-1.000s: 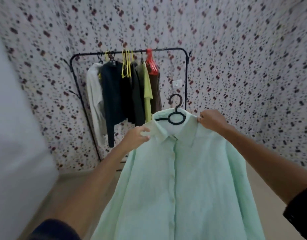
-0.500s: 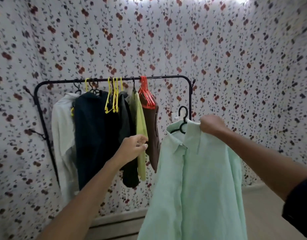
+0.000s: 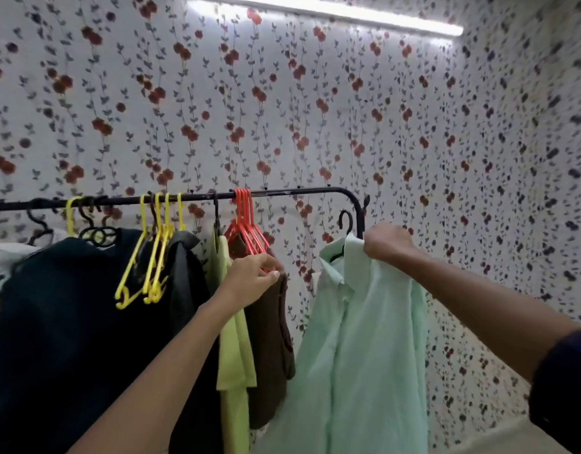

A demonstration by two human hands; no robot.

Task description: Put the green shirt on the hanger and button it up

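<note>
The pale green shirt [image 3: 358, 348] hangs on a black hanger [image 3: 345, 224], its front closed down the placket. My right hand [image 3: 385, 242] grips the shirt's shoulder at the collar and holds it up beside the right end of the black clothes rail [image 3: 299, 192]. The hanger's hook is just below the rail, not on it. My left hand [image 3: 253, 278] has let go of the shirt and pinches the shoulder of a brown garment [image 3: 269, 348] under the red hangers [image 3: 246, 221].
The rail also carries a lime top [image 3: 233, 339], dark garments [image 3: 70, 322], a white one at the far left, and several empty yellow hangers [image 3: 151, 257]. Floral wallpaper covers the walls behind. A free stretch of rail lies right of the red hangers.
I have moved closer to the rack and my view has risen. The left hand left the shirt's collar and reached the brown garment. The right hand carried the shirt up toward the rail.
</note>
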